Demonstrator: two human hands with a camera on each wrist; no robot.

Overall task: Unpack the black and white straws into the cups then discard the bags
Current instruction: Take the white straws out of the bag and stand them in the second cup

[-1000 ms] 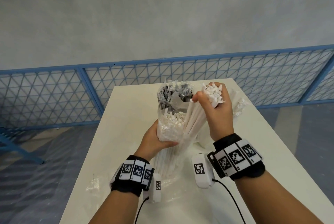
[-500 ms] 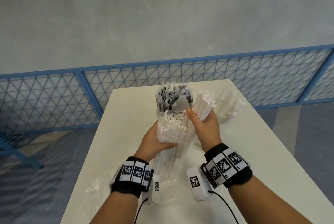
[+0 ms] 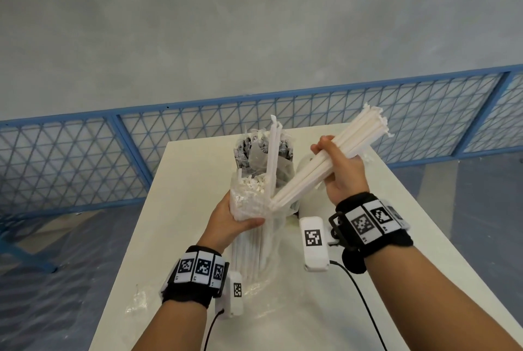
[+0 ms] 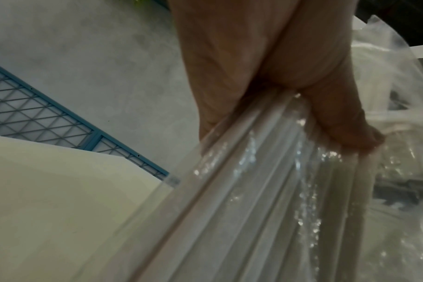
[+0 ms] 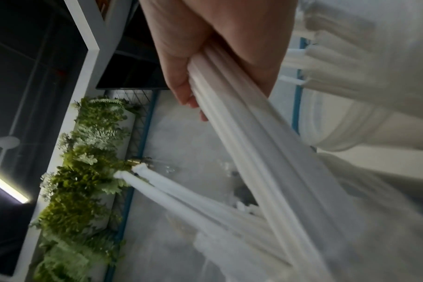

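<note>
Straws (image 3: 325, 163), white, gripped as a bundle in right hand (image 3: 342, 173), lower ends at mouth of bag (image 3: 252, 226) clasped upright by left hand (image 3: 230, 221) on worktop (image 3: 368, 237). Best lifted clear along bag's length, two strays (image 3: 273, 158) left standing.

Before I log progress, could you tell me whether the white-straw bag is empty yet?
Not empty: white straw ends still pack the bag in the left hand.

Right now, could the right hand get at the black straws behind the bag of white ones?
Probably not yet. The right hand grips a bunch of white straws, so it has no free fingers. The black straws stand close by behind the bag, their tops uncovered.
</note>
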